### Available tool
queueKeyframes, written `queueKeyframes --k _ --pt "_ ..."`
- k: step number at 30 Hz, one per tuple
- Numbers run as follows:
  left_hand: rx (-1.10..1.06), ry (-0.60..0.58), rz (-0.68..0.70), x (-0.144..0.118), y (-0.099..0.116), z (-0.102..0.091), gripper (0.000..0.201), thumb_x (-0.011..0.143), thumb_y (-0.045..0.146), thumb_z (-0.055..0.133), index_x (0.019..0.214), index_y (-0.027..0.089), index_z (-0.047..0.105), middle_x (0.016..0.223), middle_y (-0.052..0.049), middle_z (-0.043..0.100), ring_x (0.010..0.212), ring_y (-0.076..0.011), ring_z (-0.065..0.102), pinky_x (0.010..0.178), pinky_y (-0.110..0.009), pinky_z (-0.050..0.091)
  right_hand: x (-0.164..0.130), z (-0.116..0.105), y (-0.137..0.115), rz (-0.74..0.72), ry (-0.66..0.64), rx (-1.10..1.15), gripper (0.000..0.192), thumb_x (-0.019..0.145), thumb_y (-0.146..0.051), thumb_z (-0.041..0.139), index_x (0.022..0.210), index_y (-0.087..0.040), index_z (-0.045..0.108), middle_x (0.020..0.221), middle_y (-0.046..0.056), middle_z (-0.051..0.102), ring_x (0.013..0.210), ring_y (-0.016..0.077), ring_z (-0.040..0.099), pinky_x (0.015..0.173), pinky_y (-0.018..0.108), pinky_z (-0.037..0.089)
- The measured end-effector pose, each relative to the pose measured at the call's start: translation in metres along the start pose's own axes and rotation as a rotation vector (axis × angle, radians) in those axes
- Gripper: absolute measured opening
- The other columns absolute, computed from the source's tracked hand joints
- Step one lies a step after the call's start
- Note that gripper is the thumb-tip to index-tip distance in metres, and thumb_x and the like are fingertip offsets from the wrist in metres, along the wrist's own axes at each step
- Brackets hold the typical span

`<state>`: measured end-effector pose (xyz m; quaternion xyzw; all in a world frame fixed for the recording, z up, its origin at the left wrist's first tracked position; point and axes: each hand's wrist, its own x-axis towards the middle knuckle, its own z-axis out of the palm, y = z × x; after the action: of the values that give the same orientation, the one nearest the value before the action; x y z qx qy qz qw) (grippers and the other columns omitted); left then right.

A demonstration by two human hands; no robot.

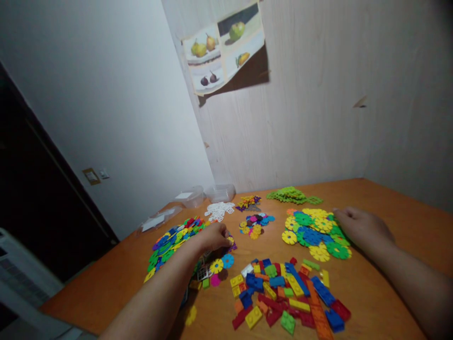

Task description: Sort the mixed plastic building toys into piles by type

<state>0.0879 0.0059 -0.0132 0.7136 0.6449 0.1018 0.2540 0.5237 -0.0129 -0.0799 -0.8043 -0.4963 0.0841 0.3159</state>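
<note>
One clear plastic lid or shallow tray (161,219), bearing a white label, lies near the left edge of the brown table (113,283). Just right of it spreads a large mixed heap of notched discs (173,243) in green, blue, yellow and red, partly hidden by the left forearm, with two clear tubs (193,196) standing farther back. The left hand (215,237) is at the right side of this heap, fingers curled downward by some small purple and yellow pieces (231,242); its fingertips are too hidden to tell how far they are closed or whether they grip anything. Nearer the person than that hand lie a yellow disc (216,266), a blue one touching or just beside it, and a magenta one. White flat pieces (220,211) form a pile behind the hand. Next come a yellow-and-purple cluster (248,202) at the back, small flower-shaped pieces (255,225) in front of it, and, nearest the person, a broad scatter of building bricks (276,293). Farther right, lime-green pieces (288,194) sit behind a pile of large discs (314,233). At that pile's right edge rests the right hand (361,229), fingers folded in; I cannot tell whether it has hold of anything.
</note>
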Motion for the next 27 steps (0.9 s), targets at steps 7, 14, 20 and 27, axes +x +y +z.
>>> queueKeyframes --k 7,14,20,27 --pt "-0.124 0.08 0.028 0.031 0.011 0.004 0.027 0.067 0.039 0.078 0.072 0.017 0.064 0.059 0.002 0.057 0.059 -0.0131 0.052 0.055 -0.023 0.039 -0.001 -0.001 -0.003 0.003 -0.004 0.001 0.05 0.091 -0.066 0.037 0.07 -0.025 0.057 0.071 0.005 0.065 0.068 0.0226 0.06 0.057 0.031 0.034" --pt "-0.122 0.123 0.067 0.062 0.019 0.01 0.021 0.066 0.031 0.078 0.071 0.016 0.063 0.061 0.002 0.056 0.058 -0.0127 0.05 0.054 -0.024 0.038 -0.003 -0.001 -0.003 0.011 -0.002 0.012 0.05 0.092 -0.065 0.037 0.07 -0.025 0.057 0.07 0.004 0.064 0.069 0.0216 0.06 0.057 0.03 0.032" --pt "0.021 0.077 0.091 0.05 -0.008 -0.01 0.017 0.058 0.011 0.071 0.072 0.018 0.065 0.069 0.002 0.062 0.07 -0.0145 0.055 0.065 -0.023 0.043 -0.003 -0.001 -0.003 -0.013 0.006 -0.006 0.05 0.091 -0.065 0.037 0.071 -0.024 0.058 0.069 0.005 0.064 0.067 0.0218 0.058 0.057 0.03 0.03" --pt "0.129 0.039 0.097 0.035 -0.017 -0.017 0.026 0.053 0.007 0.072 0.075 0.021 0.069 0.077 0.001 0.067 0.076 -0.0177 0.058 0.069 -0.025 0.042 -0.002 -0.002 -0.002 0.005 -0.009 -0.004 0.052 0.091 -0.067 0.036 0.068 -0.025 0.057 0.07 0.005 0.066 0.068 0.0234 0.061 0.057 0.031 0.032"
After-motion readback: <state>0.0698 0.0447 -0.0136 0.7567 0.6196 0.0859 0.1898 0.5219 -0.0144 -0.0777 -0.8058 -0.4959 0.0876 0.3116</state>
